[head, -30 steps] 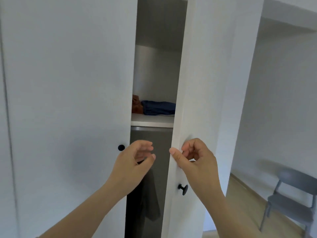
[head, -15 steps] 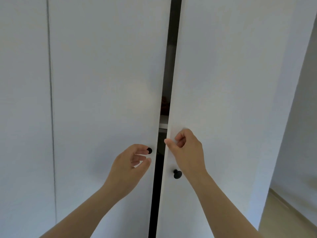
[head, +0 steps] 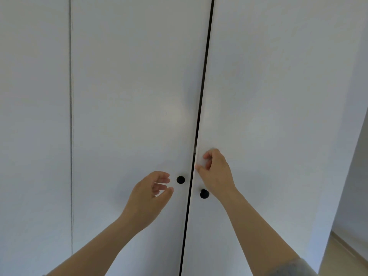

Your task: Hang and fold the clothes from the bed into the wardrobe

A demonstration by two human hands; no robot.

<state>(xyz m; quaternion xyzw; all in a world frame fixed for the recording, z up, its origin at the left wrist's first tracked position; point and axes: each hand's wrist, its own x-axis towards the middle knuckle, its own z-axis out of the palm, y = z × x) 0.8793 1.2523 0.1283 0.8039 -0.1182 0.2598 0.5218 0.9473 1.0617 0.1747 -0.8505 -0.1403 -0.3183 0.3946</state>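
Head view: gap nearly shut
Left hand: empty, slack, knob at 3 o'clock
Right hand: pinches right door; clear your fingers

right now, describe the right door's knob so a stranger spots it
The white wardrobe's two doors meet at a thin dark gap. On the right door, just right of that gap and below the right hand holding its edge, sits the right knob. It is the lower of the two black knobs; the left knob sits higher, beside the left hand.
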